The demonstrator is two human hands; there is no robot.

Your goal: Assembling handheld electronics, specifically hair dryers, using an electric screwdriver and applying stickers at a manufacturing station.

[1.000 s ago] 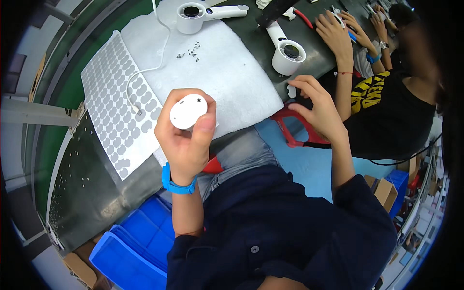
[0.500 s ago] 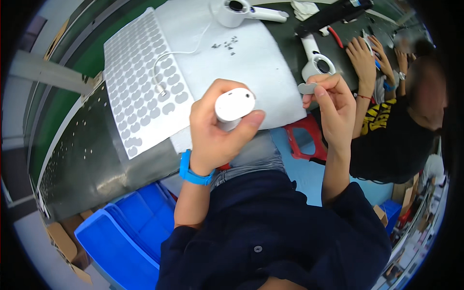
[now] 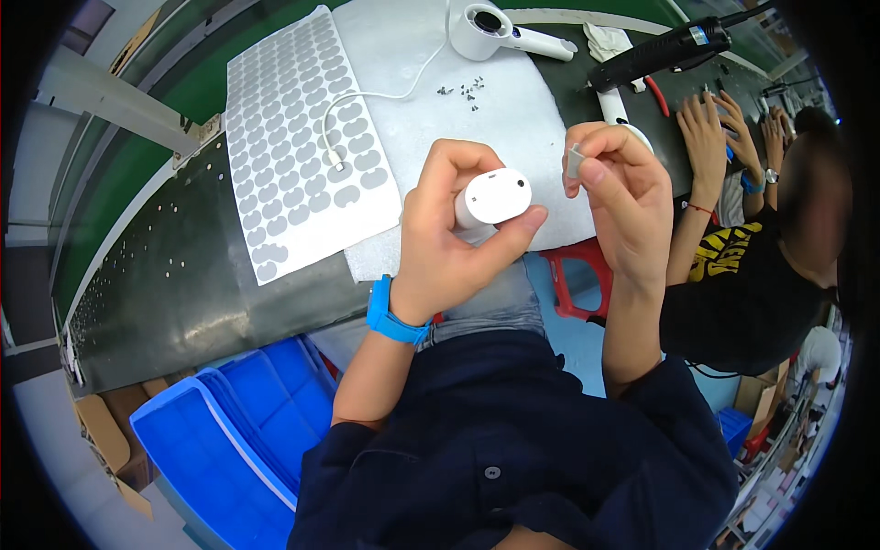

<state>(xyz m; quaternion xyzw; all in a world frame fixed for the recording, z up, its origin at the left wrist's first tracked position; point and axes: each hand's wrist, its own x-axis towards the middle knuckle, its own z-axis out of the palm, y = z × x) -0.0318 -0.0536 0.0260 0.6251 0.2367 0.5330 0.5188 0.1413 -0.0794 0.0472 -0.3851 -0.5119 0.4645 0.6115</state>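
Note:
My left hand (image 3: 456,240), with a blue band on its wrist, is closed around a white device (image 3: 498,198). The device's smooth oval end faces up and has a small slot and a dark round hole; the rest of its body is hidden by the hand. To the right, my right hand (image 3: 623,197) pinches a small grey sticker (image 3: 575,161) between thumb and fingers, apart from the device. A white sheet of grey rounded double-lobed stickers (image 3: 346,195) lies on the table at the left. Across it runs a white cable (image 3: 390,94) with a plug end.
White foam sheeting (image 3: 403,55) covers part of the dark green table (image 3: 183,293). Small dark screws (image 3: 471,89) and a white hair-dryer-shaped device (image 3: 481,29) lie farther back. A black tool (image 3: 660,55) hangs at right, near a co-worker's hands (image 3: 706,137). Blue bins (image 3: 215,449) stand below left.
The grey sticker has been tilted from nearly flat to more upright in my right hand. My left hand, with the white device, has moved right, closer to it. The whole view has shifted slightly.

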